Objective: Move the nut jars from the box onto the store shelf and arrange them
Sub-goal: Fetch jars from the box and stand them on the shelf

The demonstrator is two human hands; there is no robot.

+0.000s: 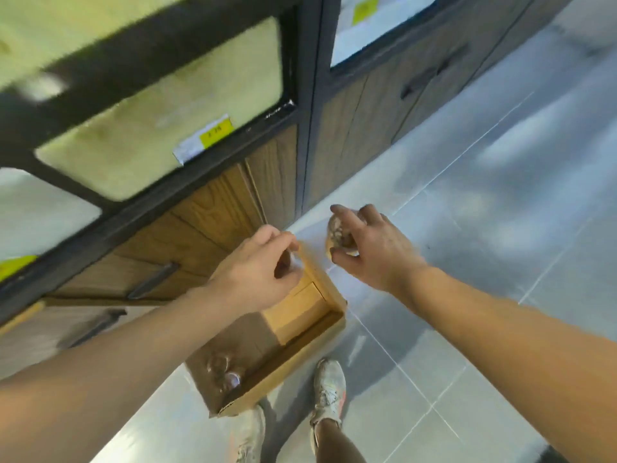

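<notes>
- Nut jar (pixel 339 236) sits in the right hand's (pixel 370 248) grip, fingers curled round it.
- Left hand (pixel 258 272) pinches something small and blurred.
- Below both, the box (pixel 300 315) holds jars (pixel 223 370).

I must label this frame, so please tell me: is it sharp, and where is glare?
Head view: motion blur smears the display case, the right hand and the jar it holds; pale glare streaks cross the floor tiles; wide-angle tilt.
</notes>
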